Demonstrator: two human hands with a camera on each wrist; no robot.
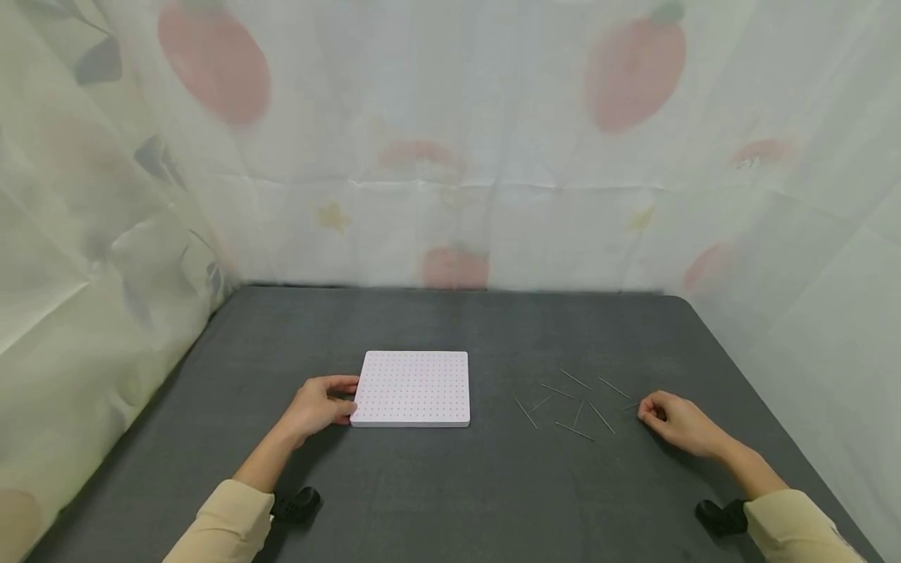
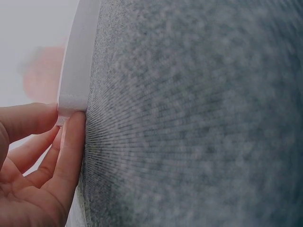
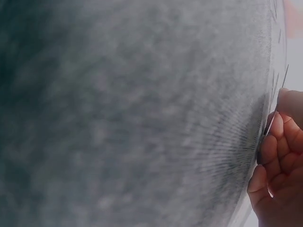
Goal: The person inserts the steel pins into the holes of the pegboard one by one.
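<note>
A white board (image 1: 411, 389) with a grid of small holes lies flat on the dark table. At its left edge, my left hand (image 1: 317, 405) holds it with thumb and fingers. The left wrist view shows the fingertips right at the corner of the board (image 2: 75, 61). My right hand (image 1: 679, 422) is low over the table at the right, its fingers curled. Between thumb and fingertips it pinches a thin metal pin (image 3: 286, 75), whose tip sticks out past them. Several similar thin pins (image 1: 576, 380) lie scattered between the board and the right hand.
The dark cloth-covered table (image 1: 450, 493) has a rounded far right corner. A pale curtain (image 1: 450, 156) with fruit prints hangs along the back and both sides. Black straps with small devices (image 1: 299, 504) sit on both wrists.
</note>
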